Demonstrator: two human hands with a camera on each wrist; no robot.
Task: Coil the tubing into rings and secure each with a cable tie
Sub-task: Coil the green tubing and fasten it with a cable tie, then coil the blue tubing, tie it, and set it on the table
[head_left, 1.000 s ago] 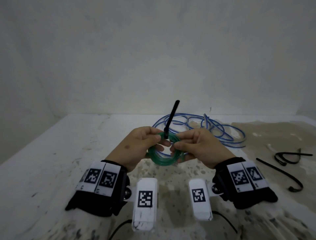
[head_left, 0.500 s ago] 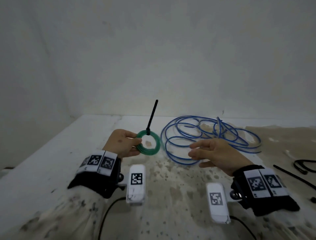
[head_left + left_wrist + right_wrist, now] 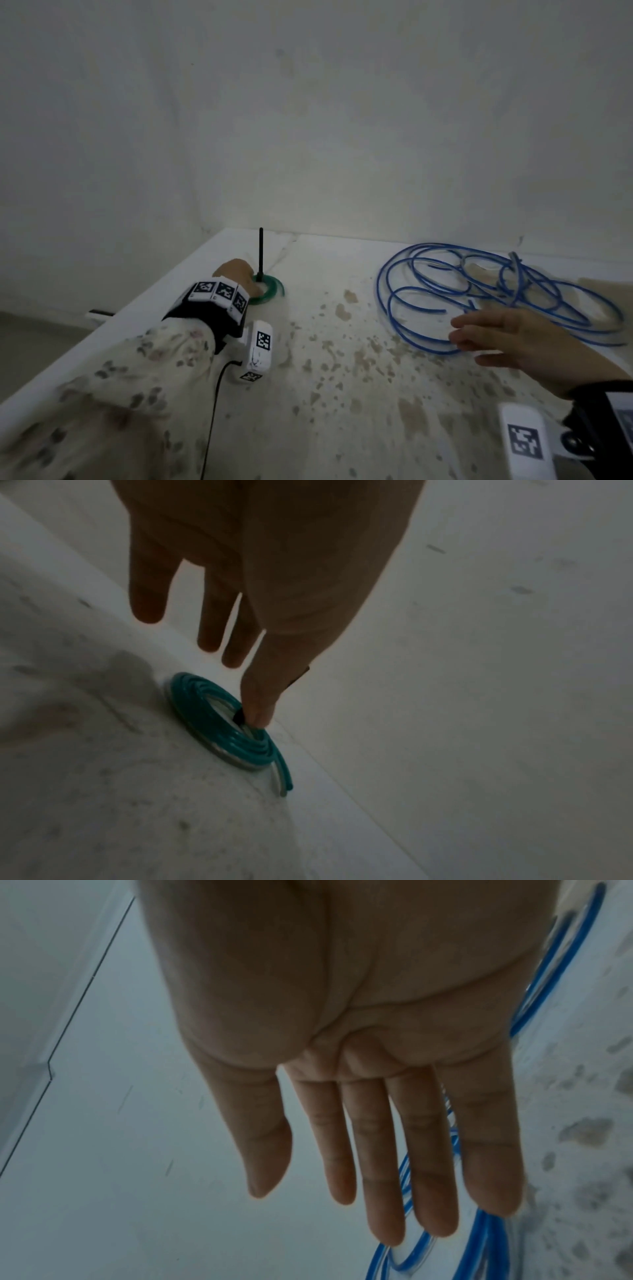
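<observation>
A small green tubing coil (image 3: pixel 272 291) lies flat on the table near its far left corner, with a black cable tie (image 3: pixel 260 253) standing straight up from it. My left hand (image 3: pixel 239 274) is at the coil. In the left wrist view the thumb tip of my left hand (image 3: pixel 258 715) sits on the green coil (image 3: pixel 219 723) at the tie's head (image 3: pixel 238 715). The forefinger is hidden behind the thumb and the other fingers are straight. My right hand (image 3: pixel 496 337) hovers flat and empty over the near edge of the loose blue tubing (image 3: pixel 445 270). Its fingers (image 3: pixel 377 1150) are straight above the blue tubing (image 3: pixel 479 1245).
The stained white table (image 3: pixel 342 394) ends at a long left edge (image 3: pixel 137 305), with floor beyond it. A plain wall rises behind the table's far edge. The blue tubing sprawls in several wide loops across the right side.
My right hand let go of the green coil and moved right toward the blue tubing. My left hand carried the tied coil away to the far left and lowered it onto the table.
</observation>
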